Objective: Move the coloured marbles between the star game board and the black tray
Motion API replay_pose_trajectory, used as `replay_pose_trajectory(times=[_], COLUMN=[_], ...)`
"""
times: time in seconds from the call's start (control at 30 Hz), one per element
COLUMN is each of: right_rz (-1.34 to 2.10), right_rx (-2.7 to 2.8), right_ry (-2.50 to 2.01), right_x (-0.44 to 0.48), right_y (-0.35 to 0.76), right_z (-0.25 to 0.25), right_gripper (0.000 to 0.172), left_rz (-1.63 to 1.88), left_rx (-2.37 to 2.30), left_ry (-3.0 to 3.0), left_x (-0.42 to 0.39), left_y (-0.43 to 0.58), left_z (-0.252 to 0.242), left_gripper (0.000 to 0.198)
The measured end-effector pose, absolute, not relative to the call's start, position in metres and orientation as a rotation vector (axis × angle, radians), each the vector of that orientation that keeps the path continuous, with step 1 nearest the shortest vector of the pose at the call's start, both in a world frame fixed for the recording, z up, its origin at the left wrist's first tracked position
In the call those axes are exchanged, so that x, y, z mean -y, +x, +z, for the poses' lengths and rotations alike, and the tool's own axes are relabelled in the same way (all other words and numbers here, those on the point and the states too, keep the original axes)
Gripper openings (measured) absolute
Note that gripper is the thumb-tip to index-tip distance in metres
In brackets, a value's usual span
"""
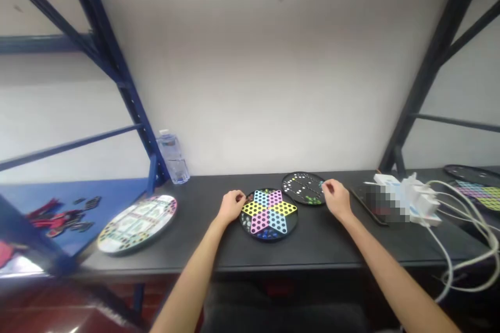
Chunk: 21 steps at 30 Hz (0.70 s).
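Left hand (231, 207) fingers were curled at the star board (269, 208), right hand (336, 199) fingers at the black tray (296, 191); grip on either could not be determined. Blue pieces (269, 233) lay along the board's near rim, green pieces (312, 200) in the tray. The board sat on the counter (195, 229) between both hands.

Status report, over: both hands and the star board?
Left hand at left rim of star board; right hand at right edge of dark round board; grips unclear. Star board flat on black table. Dark round board close behind, rightward.
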State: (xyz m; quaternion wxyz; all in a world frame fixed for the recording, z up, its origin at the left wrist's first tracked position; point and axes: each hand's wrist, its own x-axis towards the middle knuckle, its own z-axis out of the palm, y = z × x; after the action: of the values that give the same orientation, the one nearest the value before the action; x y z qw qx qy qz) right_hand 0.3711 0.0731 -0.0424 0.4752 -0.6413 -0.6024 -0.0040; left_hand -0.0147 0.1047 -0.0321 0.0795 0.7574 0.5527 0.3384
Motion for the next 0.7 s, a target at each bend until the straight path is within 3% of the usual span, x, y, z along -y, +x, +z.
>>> replay_pose_trajectory(times=[0.13, 0.4, 0.7], right_rz=[0.087, 0.384, 0.374], right_rx=[1.687, 2.058, 2.382], right_ry=[-1.372, -1.084, -0.996], right_x=[-0.051, -0.007, 0.012], right_y=[0.333, 0.27, 0.254], right_z=[-0.034, 0.0, 0.006], right_gripper=[0.014, 0.008, 0.009], left_rz=[1.002, 1.056, 1.128], left_rx=[-1.656, -1.607, -1.51], left_ry=[2.262, 2.263, 2.367], left_x=[-0.104, -0.105, -0.085], left_y=[-0.015, -0.016, -0.033], left_z=[-0.031, -0.036, -0.023], left_gripper=[0.019, 0.021, 0.05])
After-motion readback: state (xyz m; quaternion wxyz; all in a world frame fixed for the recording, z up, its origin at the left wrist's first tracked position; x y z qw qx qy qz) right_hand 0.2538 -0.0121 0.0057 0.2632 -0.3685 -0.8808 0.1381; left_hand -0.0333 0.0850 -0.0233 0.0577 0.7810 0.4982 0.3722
